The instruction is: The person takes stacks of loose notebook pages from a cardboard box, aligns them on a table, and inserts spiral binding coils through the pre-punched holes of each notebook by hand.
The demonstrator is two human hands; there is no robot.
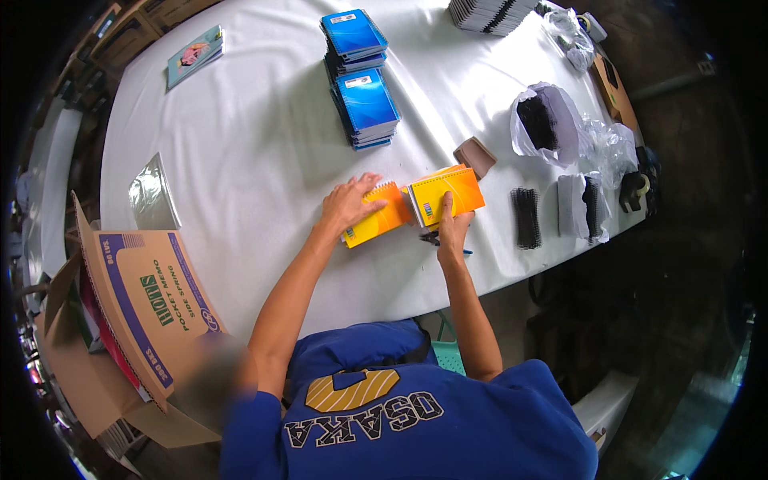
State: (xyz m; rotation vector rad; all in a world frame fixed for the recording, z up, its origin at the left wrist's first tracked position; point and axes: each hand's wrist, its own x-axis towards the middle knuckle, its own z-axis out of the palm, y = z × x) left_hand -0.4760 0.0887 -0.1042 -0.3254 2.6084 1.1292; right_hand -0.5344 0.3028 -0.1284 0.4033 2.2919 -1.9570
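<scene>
My left hand [349, 205] lies with fingers spread over the upper left corner of a yellow-orange spiral notebook [382, 221] that lies flat on the white table [256, 160]. Just right of it is a small stack of the same yellow-orange notebooks [450, 192]. My right hand [454, 227] grips that stack at its near edge, thumb on the cover. The two notebooks touch at their spiral edges. A dark pen [433, 239] lies on the table partly under my right hand.
Two stacks of blue notebooks [354, 36] [366, 104] stand farther back. An open cardboard box [136, 312] sits at the left. At right are plastic bags of black spiral bindings [544, 124], loose black spirals [526, 218], a brown block [475, 154] and a tape dispenser [636, 188].
</scene>
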